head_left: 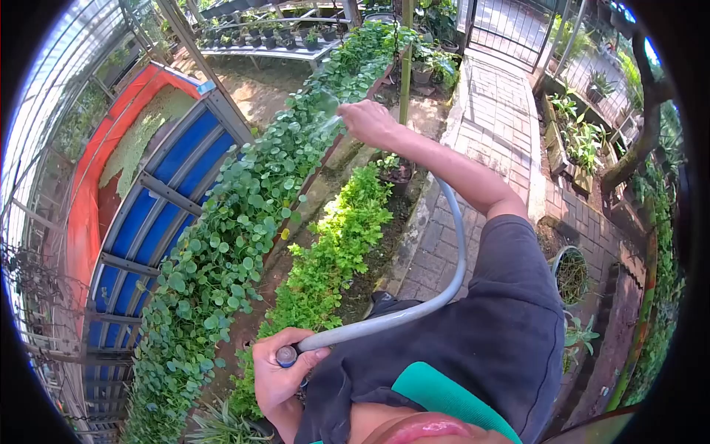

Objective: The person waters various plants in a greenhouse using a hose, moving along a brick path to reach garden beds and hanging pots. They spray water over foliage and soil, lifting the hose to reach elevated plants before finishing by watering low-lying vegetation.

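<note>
A grey hose (392, 320) curves across my front and passes up behind my right forearm. My left hand (281, 374), low at the front, is closed around the hose and a dark cylinder with a round grey end (286, 356), whose kind I cannot tell. Reaching forward, my right hand (366, 122) has its fingers curled around the hose end, which they mostly hide. A misty spray of water (331, 122) leaves it over the round-leaved plants (244, 200) in the long bed. Bright green bushy plants (344, 229) grow between that bed and the path.
A brick path (499, 111) runs along the right to a metal gate (506, 33). On the left stand a blue panel with grey ribs (159, 189) and an orange-lined basin (89, 177). Small pots fill a rack (274, 50) at the back. A wooden post (406, 66) rises ahead.
</note>
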A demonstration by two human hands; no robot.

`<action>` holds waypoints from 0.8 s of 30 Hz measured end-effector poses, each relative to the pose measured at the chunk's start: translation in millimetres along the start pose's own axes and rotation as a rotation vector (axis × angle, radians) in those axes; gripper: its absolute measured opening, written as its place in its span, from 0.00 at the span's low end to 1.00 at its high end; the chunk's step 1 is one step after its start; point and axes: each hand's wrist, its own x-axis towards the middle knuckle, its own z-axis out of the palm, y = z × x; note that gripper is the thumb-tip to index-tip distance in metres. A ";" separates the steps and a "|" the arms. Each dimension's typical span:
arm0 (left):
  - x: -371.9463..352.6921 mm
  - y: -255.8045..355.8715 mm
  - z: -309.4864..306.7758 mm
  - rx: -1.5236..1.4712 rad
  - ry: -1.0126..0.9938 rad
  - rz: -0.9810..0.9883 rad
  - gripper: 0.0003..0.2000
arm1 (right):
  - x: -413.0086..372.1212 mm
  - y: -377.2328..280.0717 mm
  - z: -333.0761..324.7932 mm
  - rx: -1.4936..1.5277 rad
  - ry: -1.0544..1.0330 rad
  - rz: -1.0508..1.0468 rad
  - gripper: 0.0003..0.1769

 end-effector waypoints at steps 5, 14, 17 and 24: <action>-4.2 10.7 -9.0 0.034 -0.057 0.031 0.12 | -16.5 -46.2 18.9 0.081 -0.057 -0.112 0.15; -12.9 6.5 -13.0 -0.026 -0.068 0.096 0.12 | -24.7 -80.0 34.8 0.069 -0.123 -0.162 0.16; -18.2 4.6 -20.6 0.026 -0.037 0.088 0.12 | -14.0 -67.4 26.9 0.055 -0.145 -0.020 0.19; -13.1 9.1 -16.0 0.036 0.037 0.122 0.10 | 39.3 40.8 9.4 -0.123 0.123 0.121 0.20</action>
